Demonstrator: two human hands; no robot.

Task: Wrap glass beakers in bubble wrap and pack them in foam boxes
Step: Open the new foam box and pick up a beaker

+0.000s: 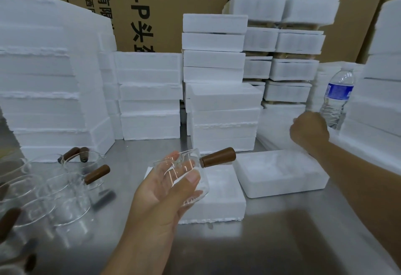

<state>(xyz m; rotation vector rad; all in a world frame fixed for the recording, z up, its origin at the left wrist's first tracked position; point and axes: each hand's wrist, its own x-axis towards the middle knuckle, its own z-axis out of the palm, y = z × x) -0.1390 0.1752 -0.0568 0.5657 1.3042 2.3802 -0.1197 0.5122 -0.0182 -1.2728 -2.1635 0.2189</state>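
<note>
Little is judged done for this piece: the glass beaker (186, 164) is bare, with no bubble wrap seen on it, and a foam box half (221, 196) and a second foam half (280, 172) lie unfilled at the middle of the bench (282, 231). Unwrapped beakers (54, 190) wait at the left edge. Closed foam boxes (221, 110) are stacked along the back.

The beaker is clasped in the left hand (160, 196), above the nearer half. The right hand (309, 130) is stretched well away to a white sheet pile (275, 123) at the back right, fingers curled. Whether a sheet is gripped cannot be told.
</note>
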